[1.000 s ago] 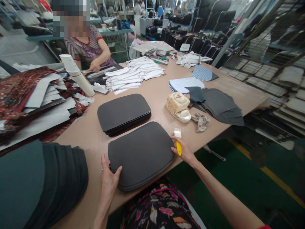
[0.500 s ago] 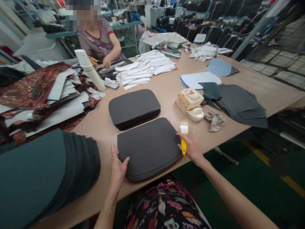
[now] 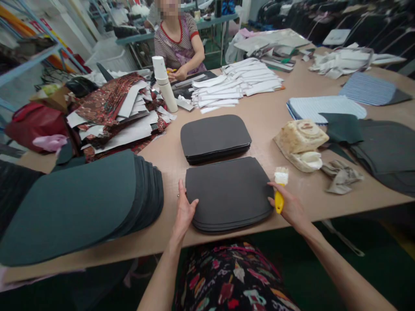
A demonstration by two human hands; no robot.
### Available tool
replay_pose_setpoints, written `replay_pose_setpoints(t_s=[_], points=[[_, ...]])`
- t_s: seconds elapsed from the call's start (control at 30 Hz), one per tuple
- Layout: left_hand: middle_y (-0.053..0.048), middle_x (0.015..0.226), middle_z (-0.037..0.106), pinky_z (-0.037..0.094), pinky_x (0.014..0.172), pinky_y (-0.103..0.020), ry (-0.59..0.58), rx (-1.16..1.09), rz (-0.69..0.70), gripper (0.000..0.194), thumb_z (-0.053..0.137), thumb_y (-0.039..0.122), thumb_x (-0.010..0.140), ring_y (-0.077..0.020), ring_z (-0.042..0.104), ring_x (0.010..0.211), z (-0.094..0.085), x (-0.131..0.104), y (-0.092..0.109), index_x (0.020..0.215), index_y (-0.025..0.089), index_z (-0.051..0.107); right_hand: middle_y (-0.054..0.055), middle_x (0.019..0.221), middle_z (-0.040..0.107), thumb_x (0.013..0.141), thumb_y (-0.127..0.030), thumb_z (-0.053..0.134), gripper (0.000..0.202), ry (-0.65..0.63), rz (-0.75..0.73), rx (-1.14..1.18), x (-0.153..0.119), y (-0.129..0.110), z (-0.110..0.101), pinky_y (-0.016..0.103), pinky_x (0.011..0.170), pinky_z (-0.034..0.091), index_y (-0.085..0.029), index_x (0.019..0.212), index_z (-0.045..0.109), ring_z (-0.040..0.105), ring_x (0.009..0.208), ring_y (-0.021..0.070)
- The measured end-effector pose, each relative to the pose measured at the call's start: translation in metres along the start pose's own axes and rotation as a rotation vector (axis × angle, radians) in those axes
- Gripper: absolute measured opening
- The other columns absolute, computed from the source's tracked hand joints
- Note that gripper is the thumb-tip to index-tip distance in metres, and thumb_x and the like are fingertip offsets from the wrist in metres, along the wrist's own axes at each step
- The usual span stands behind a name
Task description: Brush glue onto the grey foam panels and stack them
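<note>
A stack of dark grey rounded panels (image 3: 228, 190) lies close to the table's front edge. My left hand (image 3: 184, 209) is at its left side, fingers stretched out and thumb apart, touching the panels' edge. At the right side is my right hand (image 3: 290, 205), closed on a yellow-handled paintbrush (image 3: 279, 201), with its fingertips against the stack. The brush's white bristles point away from me. Directly behind lies a second stack of dark grey panels (image 3: 215, 134). To the right stands a stained cream plastic container (image 3: 303, 137), cut open, with white stuff at its mouth.
Large dark green panels (image 3: 74, 203) are piled on the left. Beyond them lie patterned scraps (image 3: 110, 101) and a white bottle (image 3: 165, 84). White strips (image 3: 240, 84) cover the back, near a seated co-worker (image 3: 181, 45). A crumpled rag (image 3: 342, 176) and grey sheets (image 3: 389, 149) lie right.
The view has swung left, so the table's contents appear further right and more of the green pile shows. Both hands stay at the same sides of the stack, the brush still in the right.
</note>
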State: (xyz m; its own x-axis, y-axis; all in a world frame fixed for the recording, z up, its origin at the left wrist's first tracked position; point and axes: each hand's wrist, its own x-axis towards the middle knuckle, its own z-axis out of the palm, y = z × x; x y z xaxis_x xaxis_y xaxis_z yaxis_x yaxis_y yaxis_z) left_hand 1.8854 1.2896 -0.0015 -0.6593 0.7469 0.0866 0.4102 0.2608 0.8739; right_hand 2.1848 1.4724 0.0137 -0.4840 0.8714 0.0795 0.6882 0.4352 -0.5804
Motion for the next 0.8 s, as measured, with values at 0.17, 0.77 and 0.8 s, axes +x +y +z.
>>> replay_pose_setpoints(t_s=[0.17, 0.77, 0.8], points=[[-0.015, 0.148, 0.026, 0.022, 0.111, -0.05, 0.019, 0.09, 0.074, 0.084, 0.055, 0.012, 0.075, -0.0279, 0.022, 0.138, 0.001, -0.001, 0.01, 0.145, 0.02, 0.009, 0.011, 0.099, 0.064, 0.078, -0.036, 0.05, 0.049, 0.003, -0.031, -0.019, 0.001, -0.006, 0.001, 0.034, 0.07, 0.046, -0.016, 0.123, 0.053, 0.061, 0.079, 0.0233], [-0.006, 0.132, 0.049, 0.046, 0.09, -0.046, -0.186, 0.522, 0.294, 0.074, 0.03, -0.008, 0.064, -0.0239, 0.044, 0.102, 0.012, 0.007, 0.0, 0.117, 0.033, 0.061, 0.013, 0.098, 0.064, 0.081, -0.032, 0.059, 0.026, 0.258, -0.207, -0.312, 0.0, -0.007, 0.004, 0.044, 0.077, 0.045, -0.019, 0.104, 0.059, 0.056, 0.093, 0.0298], [-0.006, 0.131, 0.05, 0.046, 0.089, -0.046, -0.187, 0.525, 0.303, 0.073, 0.03, -0.008, 0.065, -0.0237, 0.045, 0.102, 0.012, 0.008, -0.003, 0.117, 0.033, 0.061, 0.013, 0.104, 0.064, 0.082, -0.029, 0.058, 0.021, 0.285, -0.263, -0.262, 0.0, -0.011, 0.01, 0.044, 0.079, 0.046, -0.02, 0.101, 0.059, 0.057, 0.096, 0.0291]])
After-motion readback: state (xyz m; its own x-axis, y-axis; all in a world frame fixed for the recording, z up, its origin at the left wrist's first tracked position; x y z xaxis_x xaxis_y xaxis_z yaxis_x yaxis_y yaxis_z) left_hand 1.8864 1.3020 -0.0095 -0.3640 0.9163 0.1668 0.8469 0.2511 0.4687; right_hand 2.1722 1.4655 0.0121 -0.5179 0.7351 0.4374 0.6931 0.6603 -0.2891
